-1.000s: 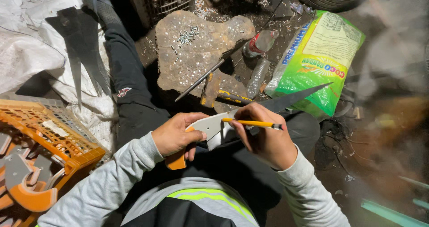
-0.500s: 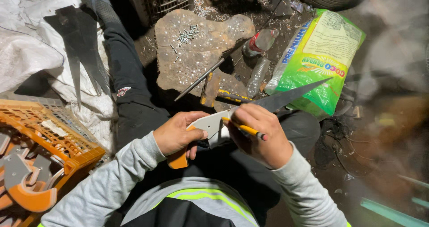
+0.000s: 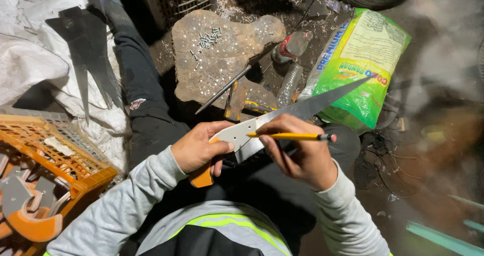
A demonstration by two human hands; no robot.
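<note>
Since a moment ago the pencil has swung from slanting to level across the saw. Right hand pinches the pencil; left hand is clenched on the saw's orange handle. Saw lies over the lap, tip toward the green bag, below the studded stump.

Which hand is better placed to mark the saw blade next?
Right, probably. The right hand already holds the yellow pencil, lying across the saw blade near its handle end. The left hand is taken up gripping the orange handle.
</note>
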